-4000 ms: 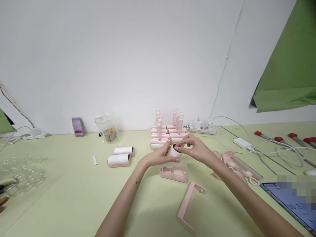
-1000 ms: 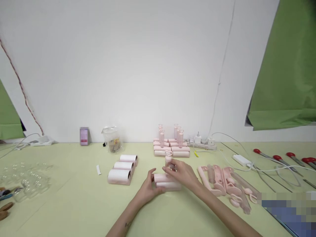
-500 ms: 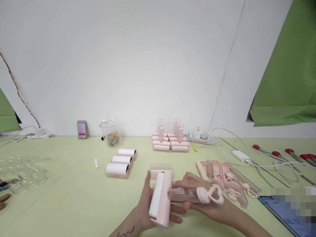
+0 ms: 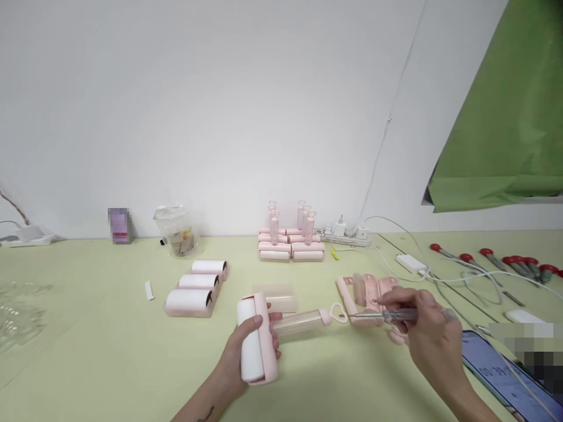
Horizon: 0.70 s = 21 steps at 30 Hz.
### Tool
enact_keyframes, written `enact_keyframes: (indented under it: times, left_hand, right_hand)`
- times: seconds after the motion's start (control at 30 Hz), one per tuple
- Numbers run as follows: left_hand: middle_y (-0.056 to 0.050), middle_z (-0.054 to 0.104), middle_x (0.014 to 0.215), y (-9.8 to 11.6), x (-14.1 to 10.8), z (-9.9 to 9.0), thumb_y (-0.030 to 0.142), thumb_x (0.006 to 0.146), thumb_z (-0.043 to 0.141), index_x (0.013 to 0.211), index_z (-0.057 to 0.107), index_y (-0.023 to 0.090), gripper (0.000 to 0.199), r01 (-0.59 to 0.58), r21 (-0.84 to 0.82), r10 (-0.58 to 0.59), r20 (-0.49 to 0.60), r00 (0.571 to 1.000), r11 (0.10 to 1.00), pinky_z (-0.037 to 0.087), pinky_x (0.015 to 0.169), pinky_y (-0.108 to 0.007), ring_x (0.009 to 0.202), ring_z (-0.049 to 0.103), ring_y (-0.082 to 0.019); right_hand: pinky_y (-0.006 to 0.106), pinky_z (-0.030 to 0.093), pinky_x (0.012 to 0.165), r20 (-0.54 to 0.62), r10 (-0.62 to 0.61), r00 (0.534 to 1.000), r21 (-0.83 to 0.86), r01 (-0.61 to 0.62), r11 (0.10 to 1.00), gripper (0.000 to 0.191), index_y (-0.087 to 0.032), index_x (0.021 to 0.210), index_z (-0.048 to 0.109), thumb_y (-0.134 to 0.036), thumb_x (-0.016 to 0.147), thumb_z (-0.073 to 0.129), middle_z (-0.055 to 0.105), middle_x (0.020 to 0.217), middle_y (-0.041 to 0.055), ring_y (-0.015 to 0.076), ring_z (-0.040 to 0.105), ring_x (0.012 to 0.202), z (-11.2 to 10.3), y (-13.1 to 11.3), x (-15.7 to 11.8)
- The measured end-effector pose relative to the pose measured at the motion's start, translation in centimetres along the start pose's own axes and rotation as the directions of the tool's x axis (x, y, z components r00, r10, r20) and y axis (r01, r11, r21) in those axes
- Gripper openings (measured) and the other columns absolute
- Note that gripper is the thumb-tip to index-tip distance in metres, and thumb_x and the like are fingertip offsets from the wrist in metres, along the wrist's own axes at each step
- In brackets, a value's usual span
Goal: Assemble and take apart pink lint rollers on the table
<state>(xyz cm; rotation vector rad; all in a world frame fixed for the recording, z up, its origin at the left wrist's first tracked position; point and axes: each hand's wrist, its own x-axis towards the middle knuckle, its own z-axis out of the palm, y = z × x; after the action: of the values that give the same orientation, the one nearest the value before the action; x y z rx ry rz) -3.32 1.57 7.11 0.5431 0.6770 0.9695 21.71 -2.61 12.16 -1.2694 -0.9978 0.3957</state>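
My left hand point(image 4: 235, 356) is wrapped round the head of a pink lint roller point(image 4: 266, 346) with a white sticky-paper roll. Its clear handle points right and ends in a pink heart-shaped loop point(image 4: 338, 314). In my right hand point(image 4: 433, 337) is a slim screwdriver point(image 4: 400, 315) with a clear handle. The screwdriver's shaft points left, its tip close to the loop; contact I cannot tell. Behind the roller head lies a clear cover point(image 4: 279, 298). Pink plastic parts point(image 4: 372, 287) lie behind the screwdriver, partly hidden by my right hand.
Three white paper rolls in pink holders point(image 4: 189, 302) lie at left. Several finished-looking lint rollers point(image 4: 308, 247) stand by the wall beside a power strip point(image 4: 347, 239). A plastic bag point(image 4: 180, 234), white cables, red-ended tools point(image 4: 472, 261) and a phone point(image 4: 492, 366) are also on the table.
My right hand has left the lint roller's handle and moved right; it now holds a screwdriver. My left hand keeps the roller, slightly further left in view. The view has shifted right.
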Motion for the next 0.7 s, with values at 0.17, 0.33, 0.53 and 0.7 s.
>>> enact_keyframes:
  times: [0.17,0.33,0.53,0.7]
  left_hand:
    - [-0.005,0.062,0.070,0.0,0.1,0.1,0.030,0.072,0.058,0.098,0.056,0.013,0.032,-0.011,0.007,0.012,-0.037,0.999,1.000,0.045,0.053,-0.028,0.053,0.054,-0.013]
    - [-0.004,0.060,0.058,-0.5,0.0,0.3,0.032,0.070,0.059,0.097,0.056,0.011,0.034,0.008,0.071,-0.004,-0.053,0.999,0.997,0.045,0.054,-0.029,0.052,0.056,-0.015]
    - [-0.004,0.061,0.061,-0.9,-0.1,-0.1,0.033,0.065,0.062,0.090,0.060,0.012,0.032,-0.001,0.031,-0.002,0.089,0.996,1.000,0.045,0.056,-0.029,0.054,0.056,-0.015]
    - [-0.004,0.061,0.098,-0.7,-0.4,-0.7,0.035,0.061,0.060,0.098,0.057,0.022,0.039,0.050,-0.158,0.020,0.411,0.911,0.986,0.045,0.067,-0.036,0.064,0.057,-0.015]
  right_hand:
    - [0.027,0.032,0.038,-0.032,-0.150,0.988,0.019,0.151,0.988,0.045,-0.021,0.052,0.058,-0.053,0.079,0.041,0.052,0.055,0.0025,0.0138,0.044,0.044,-0.5,0.5,-0.8]
    - [0.029,0.033,0.044,0.058,-0.238,0.970,-0.046,0.240,0.970,0.043,-0.022,0.055,0.056,-0.049,0.082,0.038,0.051,0.057,0.0032,0.0159,0.045,0.048,-0.6,0.2,-1.5]
    - [0.028,0.039,0.052,0.400,-0.218,0.890,-0.273,0.343,0.899,0.036,-0.023,0.057,0.054,-0.040,0.084,0.038,0.053,0.055,0.0011,0.0159,0.049,0.053,0.8,0.2,-1.5]
    - [0.025,0.041,0.053,0.533,-0.074,0.843,-0.256,0.244,0.935,0.029,-0.022,0.058,0.050,-0.035,0.081,0.038,0.052,0.063,-0.0002,0.0149,0.051,0.058,1.9,1.3,-1.0]
